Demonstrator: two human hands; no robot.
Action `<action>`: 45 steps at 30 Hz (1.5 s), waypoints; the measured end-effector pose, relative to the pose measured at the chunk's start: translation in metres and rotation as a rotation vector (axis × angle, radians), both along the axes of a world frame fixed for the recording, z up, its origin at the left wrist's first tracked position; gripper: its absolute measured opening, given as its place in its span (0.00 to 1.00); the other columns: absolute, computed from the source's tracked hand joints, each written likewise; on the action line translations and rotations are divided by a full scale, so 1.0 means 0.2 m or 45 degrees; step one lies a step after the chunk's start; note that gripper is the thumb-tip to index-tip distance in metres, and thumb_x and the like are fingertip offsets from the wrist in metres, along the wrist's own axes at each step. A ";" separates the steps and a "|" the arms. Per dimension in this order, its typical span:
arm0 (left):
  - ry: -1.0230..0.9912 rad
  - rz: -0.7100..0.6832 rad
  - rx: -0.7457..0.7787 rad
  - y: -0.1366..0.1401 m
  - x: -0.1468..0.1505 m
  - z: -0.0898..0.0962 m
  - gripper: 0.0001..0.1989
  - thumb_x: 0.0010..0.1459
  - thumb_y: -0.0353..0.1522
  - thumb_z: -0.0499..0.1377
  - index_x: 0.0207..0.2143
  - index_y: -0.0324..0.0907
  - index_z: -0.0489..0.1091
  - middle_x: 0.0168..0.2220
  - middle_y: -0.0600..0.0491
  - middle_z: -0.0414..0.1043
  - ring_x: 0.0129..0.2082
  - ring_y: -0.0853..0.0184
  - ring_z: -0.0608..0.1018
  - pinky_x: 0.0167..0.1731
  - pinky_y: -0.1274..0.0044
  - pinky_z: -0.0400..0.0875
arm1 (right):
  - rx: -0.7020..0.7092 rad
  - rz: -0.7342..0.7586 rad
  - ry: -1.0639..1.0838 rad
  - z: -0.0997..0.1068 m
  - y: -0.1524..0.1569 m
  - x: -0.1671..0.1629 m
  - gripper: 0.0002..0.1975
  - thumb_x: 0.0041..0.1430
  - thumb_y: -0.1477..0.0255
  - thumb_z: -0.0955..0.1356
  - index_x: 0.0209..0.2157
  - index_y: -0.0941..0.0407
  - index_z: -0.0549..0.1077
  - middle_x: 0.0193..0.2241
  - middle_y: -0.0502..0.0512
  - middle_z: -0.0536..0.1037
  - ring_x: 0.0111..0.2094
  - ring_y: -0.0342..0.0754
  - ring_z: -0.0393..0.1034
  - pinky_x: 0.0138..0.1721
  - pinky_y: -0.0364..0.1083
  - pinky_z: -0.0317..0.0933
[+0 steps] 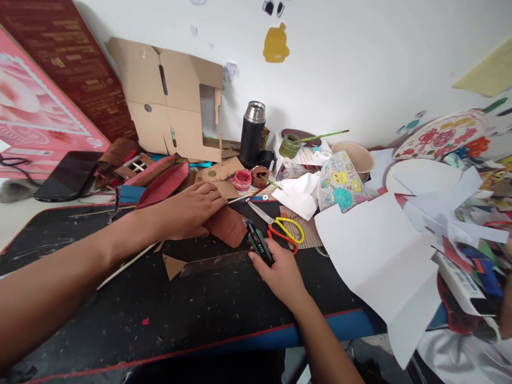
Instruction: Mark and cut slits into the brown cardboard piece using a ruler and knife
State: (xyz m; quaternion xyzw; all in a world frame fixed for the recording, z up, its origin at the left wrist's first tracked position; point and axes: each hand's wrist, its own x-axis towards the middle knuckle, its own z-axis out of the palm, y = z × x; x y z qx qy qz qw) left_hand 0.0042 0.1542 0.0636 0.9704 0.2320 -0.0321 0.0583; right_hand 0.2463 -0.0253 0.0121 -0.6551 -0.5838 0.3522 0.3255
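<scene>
My left hand (196, 209) lies palm down over the left end of a brown cardboard piece (228, 226), its fingers stretched out and pointing right. A thin wooden stick (241, 198) shows just past its fingertips. In my right hand (283, 271) is a dark green and black utility knife (259, 242), its front end close to the cardboard's right edge. Scissors (282, 225) with yellow and orange handles rest just beyond the knife. A clear plastic ruler-like strip (214, 263) and a small cardboard triangle (173, 266) lie nearer me on the black mat (192, 320).
Behind my hands stand a red paint jar (242, 180), a brown paint jar (260, 175) and a black thermos (252, 136). Cut cardboard (180, 112) leans on the wall. White paper sheets (384, 261) overhang the right table edge. A phone (68, 176) lies at left.
</scene>
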 end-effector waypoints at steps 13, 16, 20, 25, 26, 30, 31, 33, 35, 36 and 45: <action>-0.306 0.309 0.005 -0.23 -0.22 -0.07 0.38 0.66 0.46 0.59 0.73 0.44 0.55 0.73 0.41 0.62 0.74 0.48 0.60 0.71 0.54 0.55 | 0.007 0.052 -0.161 0.03 0.03 -0.01 0.10 0.65 0.60 0.68 0.36 0.52 0.74 0.26 0.50 0.75 0.27 0.50 0.69 0.32 0.45 0.57; -0.515 0.511 0.036 -0.28 -0.23 0.04 0.24 0.73 0.39 0.53 0.67 0.40 0.63 0.66 0.41 0.71 0.67 0.54 0.69 0.67 0.58 0.64 | 0.011 0.044 -0.251 0.04 0.06 0.00 0.10 0.65 0.60 0.68 0.37 0.52 0.74 0.27 0.51 0.77 0.29 0.51 0.71 0.33 0.45 0.58; -0.764 0.566 0.172 -0.38 -0.19 0.11 0.14 0.72 0.31 0.55 0.56 0.41 0.71 0.53 0.44 0.77 0.55 0.59 0.77 0.59 0.63 0.71 | 0.060 0.022 -0.445 0.07 0.10 0.03 0.10 0.66 0.61 0.68 0.37 0.53 0.74 0.29 0.54 0.79 0.32 0.53 0.73 0.34 0.46 0.57; -0.798 0.230 0.209 -0.48 -0.10 -0.01 0.16 0.69 0.24 0.56 0.56 0.43 0.72 0.51 0.48 0.80 0.54 0.59 0.78 0.57 0.65 0.72 | -0.067 0.115 -0.697 0.16 0.16 0.04 0.08 0.67 0.63 0.69 0.41 0.53 0.76 0.30 0.54 0.81 0.32 0.54 0.75 0.32 0.46 0.54; -0.791 0.200 0.230 -0.49 -0.09 -0.03 0.16 0.68 0.24 0.57 0.56 0.42 0.73 0.51 0.48 0.81 0.55 0.57 0.78 0.57 0.64 0.71 | -0.090 0.132 -0.734 0.18 0.17 0.04 0.08 0.67 0.64 0.69 0.41 0.53 0.76 0.29 0.54 0.82 0.32 0.53 0.75 0.32 0.46 0.53; -0.721 0.156 0.312 -0.51 -0.07 -0.09 0.15 0.68 0.25 0.57 0.55 0.40 0.75 0.51 0.46 0.82 0.53 0.54 0.78 0.53 0.62 0.71 | -0.147 0.196 -0.838 0.24 0.19 0.04 0.07 0.68 0.64 0.70 0.40 0.53 0.77 0.31 0.54 0.82 0.33 0.53 0.75 0.31 0.45 0.51; -0.707 0.157 0.318 -0.51 -0.07 -0.09 0.15 0.68 0.25 0.57 0.55 0.40 0.75 0.51 0.46 0.82 0.53 0.54 0.78 0.52 0.62 0.71 | -0.153 0.209 -0.863 0.25 0.20 0.05 0.07 0.68 0.64 0.70 0.40 0.53 0.77 0.31 0.54 0.82 0.33 0.53 0.75 0.31 0.46 0.50; -0.687 0.163 0.305 -0.49 -0.07 -0.10 0.14 0.69 0.26 0.56 0.54 0.40 0.75 0.51 0.46 0.82 0.53 0.53 0.78 0.53 0.61 0.70 | -0.152 0.228 -0.917 0.27 0.20 0.06 0.07 0.68 0.63 0.70 0.39 0.52 0.77 0.30 0.54 0.81 0.34 0.53 0.74 0.31 0.46 0.49; -0.661 0.191 0.271 -0.47 -0.07 -0.11 0.15 0.70 0.26 0.55 0.54 0.39 0.76 0.52 0.46 0.81 0.54 0.53 0.77 0.53 0.61 0.70 | -0.143 0.243 -0.958 0.29 0.20 0.07 0.08 0.68 0.63 0.70 0.38 0.52 0.77 0.30 0.54 0.80 0.34 0.54 0.74 0.31 0.46 0.49; -0.643 0.215 0.252 -0.47 -0.07 -0.12 0.15 0.70 0.26 0.55 0.54 0.39 0.76 0.52 0.45 0.81 0.55 0.52 0.77 0.53 0.61 0.70 | -0.144 0.247 -0.971 0.30 0.20 0.08 0.08 0.68 0.63 0.70 0.38 0.52 0.77 0.30 0.54 0.80 0.35 0.54 0.74 0.31 0.46 0.49; -0.587 0.190 0.126 -0.44 -0.04 -0.18 0.11 0.72 0.33 0.55 0.48 0.43 0.77 0.48 0.48 0.81 0.49 0.56 0.78 0.50 0.64 0.68 | -0.234 0.331 -0.853 0.22 0.19 0.04 0.08 0.70 0.63 0.70 0.41 0.52 0.75 0.32 0.52 0.82 0.33 0.51 0.75 0.32 0.45 0.50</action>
